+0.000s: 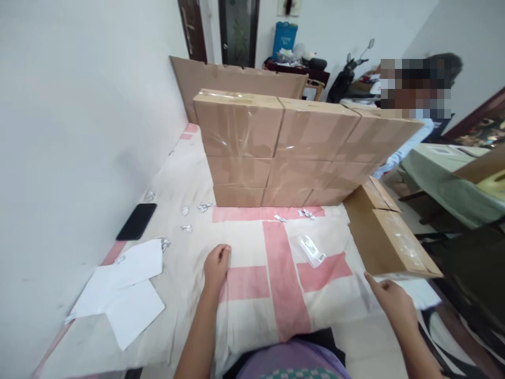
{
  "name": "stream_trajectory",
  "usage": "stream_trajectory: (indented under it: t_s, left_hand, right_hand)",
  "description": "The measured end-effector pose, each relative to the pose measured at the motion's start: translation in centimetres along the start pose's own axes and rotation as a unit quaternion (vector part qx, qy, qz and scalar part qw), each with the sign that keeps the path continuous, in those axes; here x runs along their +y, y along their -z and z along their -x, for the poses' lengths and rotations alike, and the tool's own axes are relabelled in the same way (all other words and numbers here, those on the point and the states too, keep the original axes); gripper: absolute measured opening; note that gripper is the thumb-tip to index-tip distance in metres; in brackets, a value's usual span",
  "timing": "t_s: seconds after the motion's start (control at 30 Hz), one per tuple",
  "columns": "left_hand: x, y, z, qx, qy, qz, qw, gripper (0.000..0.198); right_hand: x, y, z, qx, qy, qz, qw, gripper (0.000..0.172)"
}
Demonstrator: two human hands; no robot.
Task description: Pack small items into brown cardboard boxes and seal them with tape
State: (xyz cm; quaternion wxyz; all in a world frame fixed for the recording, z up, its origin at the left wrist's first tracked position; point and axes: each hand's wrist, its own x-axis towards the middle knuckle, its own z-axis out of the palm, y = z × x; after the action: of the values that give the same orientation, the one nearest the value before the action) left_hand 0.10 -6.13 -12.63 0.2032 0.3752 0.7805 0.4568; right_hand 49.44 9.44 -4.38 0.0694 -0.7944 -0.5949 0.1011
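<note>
My left hand rests on the checked tablecloth with its fingers curled in; no object shows in it. At the right edge of the table, my right hand has its index finger stretched out and a gap to the thumb, holding nothing that I can see. Its fingertip is close to the near end of an open cardboard box. Between my hands lies a small clear plastic packet with a white label, nearer the right hand.
Taped cardboard boxes form a wall across the table's far side. To the left lie a black phone, white paper sheets and several small crumpled silvery-white bits. Behind the boxes, at the right, is another person.
</note>
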Motion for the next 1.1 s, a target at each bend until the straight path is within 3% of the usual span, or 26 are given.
stream_trajectory:
  t_s: [0.07, 0.17, 0.27, 0.37, 0.47, 0.53, 0.6, 0.67, 0.73, 0.83, 0.93, 1.1]
  left_hand:
    - [0.3, 0.1, -0.4, -0.008, 0.019, -0.01, 1.0, 0.03]
    - [0.5, 0.0, -2.7, -0.035, 0.054, -0.035, 0.997, 0.017]
    - [0.6, -0.1, -6.9, -0.058, 0.058, -0.035, 0.996, 0.017]
    - [0.3, 0.4, -11.2, -0.053, 0.025, 0.002, 0.998, 0.022]
    - [-0.4, 0.9, -13.8, -0.036, -0.013, 0.07, 0.997, 0.026]
    - [-1.1, 1.0, -14.7, -0.011, -0.027, 0.125, 0.992, 0.019]
    - [-1.6, 0.9, -15.1, 0.018, -0.034, 0.178, 0.983, 0.015]
    - [-1.8, 0.8, -15.5, 0.038, -0.034, 0.22, 0.974, 0.015]
    - [-1.9, 0.8, -15.8, 0.05, -0.031, 0.248, 0.967, 0.014]
    - [-1.8, 1.1, -16.4, 0.065, -0.021, 0.27, 0.96, 0.015]
    - [-2.0, 1.5, -16.8, 0.079, -0.003, 0.277, 0.958, 0.016]
    - [-2.1, 2.2, -16.9, 0.093, 0.027, 0.294, 0.951, 0.022]
  right_hand:
    - [-4.1, -0.8, 1.9, -0.013, 0.072, -0.012, 0.997, 0.042]
    - [-13.2, -1.8, 5.0, -0.024, 0.225, -0.062, 0.972, 0.033]
    - [-24.0, -2.1, 8.3, -0.059, 0.394, -0.076, 0.914, 0.038]
    - [-34.9, -2.0, 11.8, -0.089, 0.516, -0.008, 0.852, 0.037]
    - [-45.3, -2.8, 14.5, -0.1, 0.577, 0.026, 0.81, 0.026]
    - [-52.0, -4.2, 15.4, -0.097, 0.591, 0.056, 0.799, 0.019]
    - [-58.2, -6.2, 15.6, -0.086, 0.577, 0.093, 0.807, 0.026]
    - [-63.5, -8.2, 15.1, -0.071, 0.533, 0.129, 0.833, 0.034]
    - [-67.6, -9.8, 14.2, -0.054, 0.464, 0.157, 0.87, 0.038]
    - [-71.0, -11.6, 12.7, -0.032, 0.369, 0.165, 0.914, 0.038]
    - [-72.2, -13.0, 11.2, -0.028, 0.326, 0.147, 0.933, 0.038]
    - [-73.1, -14.0, 9.6, -0.039, 0.324, 0.111, 0.939, 0.038]
